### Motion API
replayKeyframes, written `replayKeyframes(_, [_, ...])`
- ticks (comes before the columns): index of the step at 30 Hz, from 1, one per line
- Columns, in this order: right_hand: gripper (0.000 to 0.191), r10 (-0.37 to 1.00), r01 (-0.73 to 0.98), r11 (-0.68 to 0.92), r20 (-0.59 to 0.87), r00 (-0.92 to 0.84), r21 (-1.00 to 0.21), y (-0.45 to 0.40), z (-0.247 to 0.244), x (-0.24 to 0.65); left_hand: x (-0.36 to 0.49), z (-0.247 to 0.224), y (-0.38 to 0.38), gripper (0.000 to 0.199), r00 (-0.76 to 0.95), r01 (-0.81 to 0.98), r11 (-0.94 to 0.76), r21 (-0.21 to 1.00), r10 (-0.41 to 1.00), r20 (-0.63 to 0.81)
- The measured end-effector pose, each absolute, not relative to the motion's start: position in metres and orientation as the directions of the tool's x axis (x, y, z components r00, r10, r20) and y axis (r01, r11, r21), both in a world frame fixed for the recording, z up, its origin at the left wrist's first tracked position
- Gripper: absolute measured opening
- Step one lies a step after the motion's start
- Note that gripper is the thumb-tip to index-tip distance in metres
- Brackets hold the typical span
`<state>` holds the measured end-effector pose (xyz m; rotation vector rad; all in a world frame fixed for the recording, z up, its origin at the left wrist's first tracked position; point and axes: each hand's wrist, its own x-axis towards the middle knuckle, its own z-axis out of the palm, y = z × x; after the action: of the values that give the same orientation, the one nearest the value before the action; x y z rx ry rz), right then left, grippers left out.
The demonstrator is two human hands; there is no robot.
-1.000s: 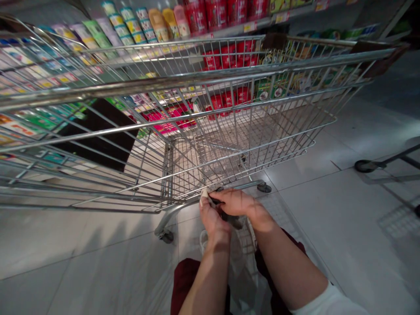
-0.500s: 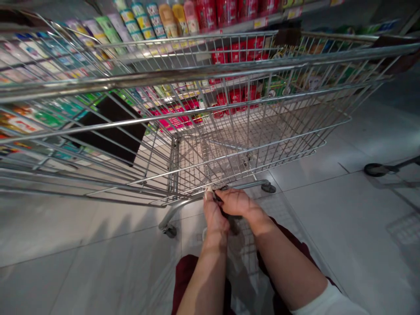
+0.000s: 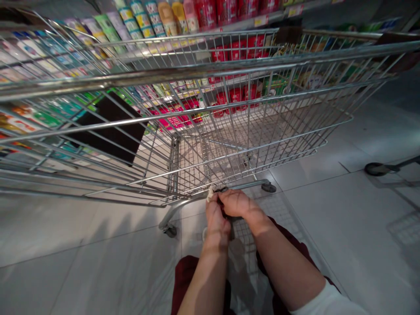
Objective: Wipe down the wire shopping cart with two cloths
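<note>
Low down at the side of a metal shopping cart (image 3: 213, 151), my two hands are close together. My left hand (image 3: 217, 220) is closed around a crumpled pale cloth (image 3: 210, 193), which shows above its fingers against the cart's lower frame tube (image 3: 185, 202). Just to its right, my right hand (image 3: 234, 202) has its fingers bent in and pinched at the same bundle. The bundle looks dark between the hands, and its full shape is hidden by them. Whether the cloth wraps around the tube, I cannot tell.
Shelves behind the cart hold bottles, pink packs and red containers (image 3: 218, 15). A black panel (image 3: 110, 127) hangs in the cart's left part. Small caster wheels (image 3: 268, 187) rest on the tiled floor (image 3: 114, 258). Another wheel (image 3: 376, 169) stands at the right.
My hands have shifted very slightly, and more of the pale cloth shows above my left fingers. The cart stays in place.
</note>
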<state>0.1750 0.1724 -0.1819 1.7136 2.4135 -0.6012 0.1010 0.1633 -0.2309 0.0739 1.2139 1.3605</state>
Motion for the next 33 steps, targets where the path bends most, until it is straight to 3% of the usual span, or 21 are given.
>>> replayKeyframes(2, [0.04, 0.883, 0.91, 0.279, -0.292, -0.368, -0.306, 0.176, -0.179, 0.182, 0.104, -0.223, 0.163, 0.006, -0.233, -0.72, 0.307, 0.622, 0.738, -0.634])
replayKeyframes(5, [0.04, 0.886, 0.835, 0.26, -0.223, -0.406, -0.485, 0.183, -0.17, 0.198, 0.104, -0.21, 0.164, 0.009, -0.178, -0.753, 0.31, 0.581, 0.754, -0.633])
replayKeyframes(8, [0.033, 0.887, 0.728, 0.212, -0.184, -0.423, -0.652, 0.187, -0.16, 0.216, 0.108, -0.199, 0.161, 0.013, -0.247, -0.712, 0.275, 0.646, 0.763, -0.597])
replayKeyframes(13, [0.031, 0.904, 0.454, 0.202, -0.014, -0.428, -0.868, 0.185, -0.148, 0.237, 0.116, -0.18, 0.153, 0.015, -0.488, -0.489, -0.023, 0.872, 0.836, -0.252])
replayKeyframes(16, [0.032, 0.949, 0.309, 0.173, 0.074, -0.307, -0.935, 0.181, -0.141, 0.243, 0.107, -0.168, 0.157, 0.013, -0.658, -0.351, -0.136, 0.926, 0.739, -0.141])
replayKeyframes(22, [0.035, 0.976, 0.07, 0.176, 0.183, 0.116, -0.982, 0.175, -0.137, 0.26, 0.057, -0.157, 0.18, 0.012, -0.853, -0.331, -0.265, 0.906, 0.494, -0.168])
replayKeyframes(25, [0.037, 0.988, 0.141, 0.122, 0.134, 0.075, -0.983, 0.178, -0.143, 0.27, 0.047, -0.161, 0.183, 0.012, -0.871, -0.343, -0.287, 0.894, 0.452, -0.189])
replayKeyframes(27, [0.038, 0.994, 0.313, 0.105, 0.092, -0.058, -0.944, 0.182, -0.149, 0.272, 0.052, -0.166, 0.182, 0.011, -0.83, -0.39, -0.211, 0.896, 0.501, -0.243])
replayKeyframes(30, [0.034, 0.977, 0.603, 0.124, -0.008, -0.211, -0.788, 0.188, -0.16, 0.265, 0.067, -0.174, 0.178, 0.01, -0.72, -0.455, -0.066, 0.888, 0.614, -0.323])
replayKeyframes(33, [0.035, 0.96, 0.765, 0.122, -0.121, -0.253, -0.632, 0.189, -0.169, 0.25, 0.078, -0.176, 0.175, 0.006, -0.643, -0.525, -0.004, 0.851, 0.657, -0.394])
